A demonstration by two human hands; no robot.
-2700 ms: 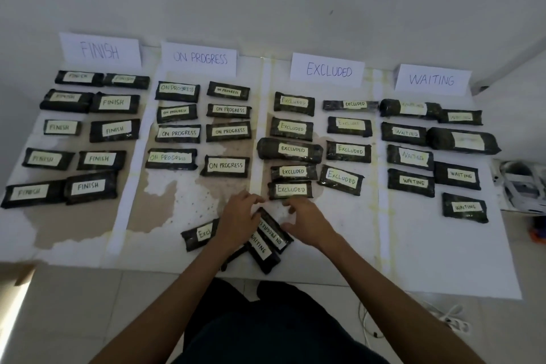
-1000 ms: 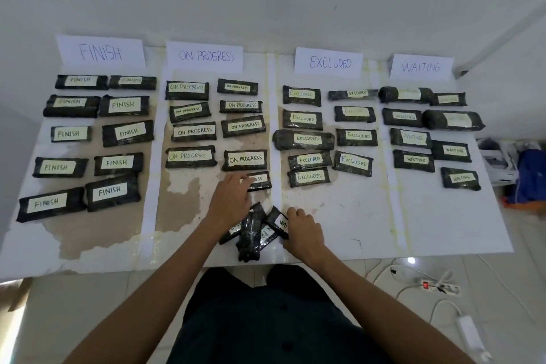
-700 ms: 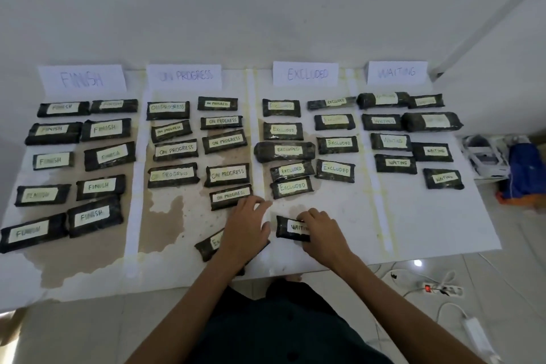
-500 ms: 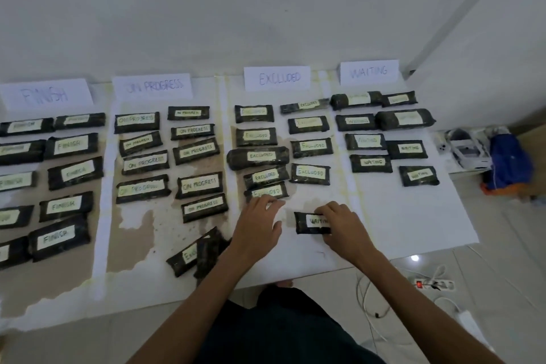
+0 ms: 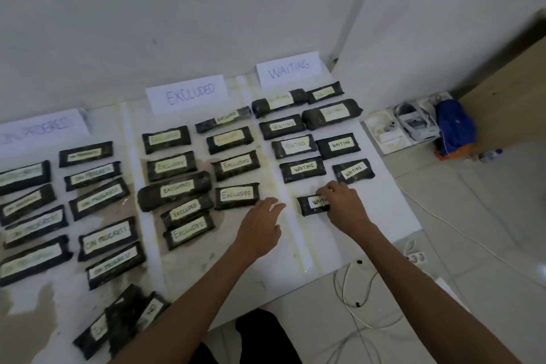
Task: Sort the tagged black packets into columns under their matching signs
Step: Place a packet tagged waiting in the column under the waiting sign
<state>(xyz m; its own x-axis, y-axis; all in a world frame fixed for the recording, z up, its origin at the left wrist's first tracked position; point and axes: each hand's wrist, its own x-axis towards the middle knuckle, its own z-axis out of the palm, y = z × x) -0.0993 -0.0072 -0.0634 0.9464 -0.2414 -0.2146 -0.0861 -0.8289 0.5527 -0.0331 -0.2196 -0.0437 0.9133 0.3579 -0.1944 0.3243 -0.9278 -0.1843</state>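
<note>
Your right hand [image 5: 344,205] pinches the WAITING packet [image 5: 310,206] at the foot of the column under the WAITING sign [image 5: 288,68]. Square it beneath its neighbours, then let go. Your left hand [image 5: 260,224] hovers open.

The left white paper sign [image 5: 44,127] reads ON PROGRESS, the middle sign [image 5: 186,94] EXCLUDED, the right sign [image 5: 288,68] WAITING. Pale tape tags on the black plastic packets [image 5: 237,194] beneath repeat these words, some blurred.
</note>
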